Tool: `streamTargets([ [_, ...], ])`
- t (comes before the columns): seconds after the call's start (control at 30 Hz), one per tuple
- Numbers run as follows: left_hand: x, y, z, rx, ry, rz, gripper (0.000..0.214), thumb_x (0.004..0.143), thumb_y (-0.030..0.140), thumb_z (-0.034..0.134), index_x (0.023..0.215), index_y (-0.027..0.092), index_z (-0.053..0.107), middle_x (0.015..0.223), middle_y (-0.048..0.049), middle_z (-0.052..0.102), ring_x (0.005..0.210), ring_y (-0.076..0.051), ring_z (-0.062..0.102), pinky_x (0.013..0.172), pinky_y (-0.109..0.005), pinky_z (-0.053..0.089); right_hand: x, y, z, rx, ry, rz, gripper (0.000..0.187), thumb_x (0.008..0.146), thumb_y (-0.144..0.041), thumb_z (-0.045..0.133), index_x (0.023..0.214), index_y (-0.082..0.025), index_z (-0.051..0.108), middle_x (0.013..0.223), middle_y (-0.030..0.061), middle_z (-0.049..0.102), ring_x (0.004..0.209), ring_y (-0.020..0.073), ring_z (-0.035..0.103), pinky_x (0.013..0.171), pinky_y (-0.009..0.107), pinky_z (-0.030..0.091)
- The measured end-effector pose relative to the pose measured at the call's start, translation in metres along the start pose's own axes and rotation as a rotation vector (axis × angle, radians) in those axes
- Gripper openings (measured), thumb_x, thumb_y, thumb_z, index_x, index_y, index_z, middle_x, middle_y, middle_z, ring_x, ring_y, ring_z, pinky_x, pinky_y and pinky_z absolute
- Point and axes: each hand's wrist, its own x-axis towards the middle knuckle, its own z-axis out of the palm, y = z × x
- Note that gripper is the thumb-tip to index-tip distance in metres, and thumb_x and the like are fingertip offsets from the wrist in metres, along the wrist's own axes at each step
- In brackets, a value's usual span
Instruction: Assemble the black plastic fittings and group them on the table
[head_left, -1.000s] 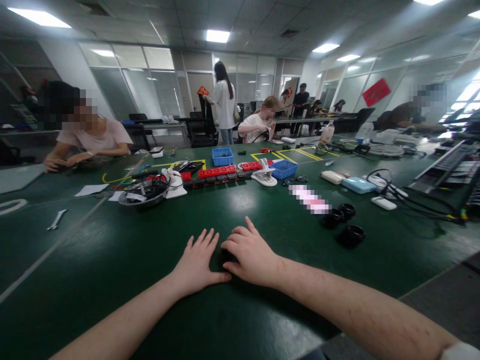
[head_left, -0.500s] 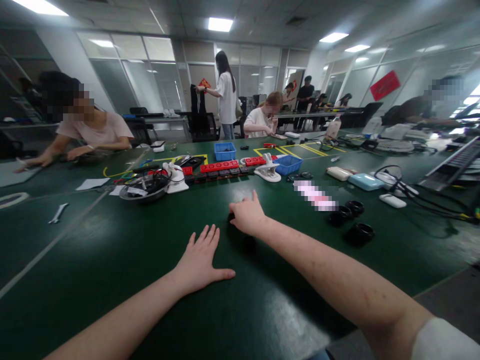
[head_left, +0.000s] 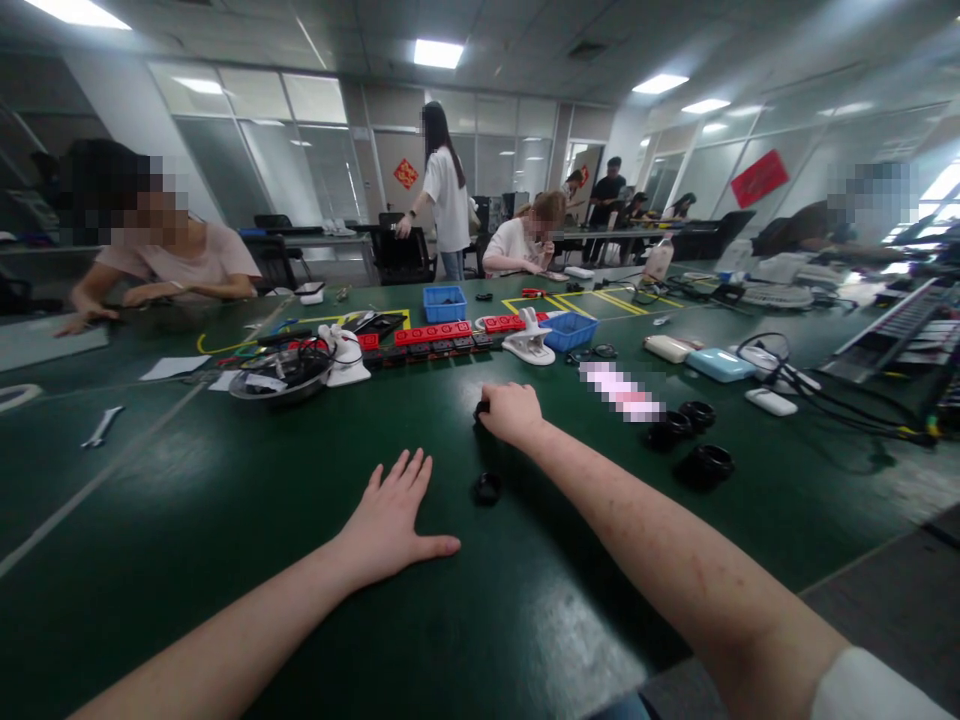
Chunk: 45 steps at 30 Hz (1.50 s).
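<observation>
My left hand [head_left: 391,513] lies flat on the green table [head_left: 225,500], fingers spread, holding nothing. My right hand [head_left: 512,412] reaches further out over the table with its fingers curled round a small black part [head_left: 480,409] that shows at its left edge. Another small black round part [head_left: 487,487] lies on the table between my two hands, touching neither.
Three black rings [head_left: 694,440] lie to the right. Further back are a bowl of cables [head_left: 280,375], red and black blocks [head_left: 433,340], blue bins [head_left: 445,303], white clamps [head_left: 529,343], chargers and cables [head_left: 772,375]. A wrench [head_left: 101,426] lies left. Several people sit or stand around.
My right hand left its place beside the left hand and went forward across the table, closing on a small black part. A second black part now shows where it had been.
</observation>
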Motion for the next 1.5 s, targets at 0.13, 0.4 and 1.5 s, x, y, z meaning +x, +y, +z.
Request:
streamTargets([
  [0.13, 0.000, 0.001, -0.001, 0.013, -0.015, -0.011, 0.106, 0.063, 0.080, 0.038, 0.141, 0.012, 0.015, 0.146, -0.0140, 0.007, 0.134, -0.033, 0.005, 0.105, -0.054, 0.010, -0.011, 0.010, -0.003, 0.062, -0.030, 0.038, 0.027, 0.086, -0.034, 0.050, 0.105, -0.015, 0.055, 0.104, 0.0063, 0.058, 0.094, 0.0191, 0.055, 0.084, 0.041, 0.043],
  [0.4, 0.000, -0.002, 0.001, -0.003, -0.001, -0.002, 0.105, 0.063, 0.080, 0.037, 0.141, 0.013, 0.015, 0.146, -0.0136, 0.007, 0.134, -0.033, 0.005, 0.105, -0.053, 0.009, -0.043, 0.032, -0.010, 0.162, -0.048, 0.070, 0.017, 0.073, -0.032, 0.058, 0.087, -0.023, 0.061, 0.091, 0.0028, 0.066, 0.086, 0.0214, 0.060, 0.067, 0.028, 0.042],
  [1.5, -0.001, 0.002, -0.003, 0.023, -0.052, -0.024, 0.108, 0.063, 0.083, 0.032, 0.141, 0.013, 0.009, 0.146, -0.0110, 0.001, 0.134, -0.031, 0.002, 0.106, -0.053, 0.009, -0.222, 0.092, 0.016, 0.204, 0.274, 0.147, 0.032, 0.078, -0.045, 0.044, 0.087, -0.021, 0.063, 0.084, 0.0065, 0.066, 0.074, 0.0207, 0.064, 0.062, 0.032, 0.052],
])
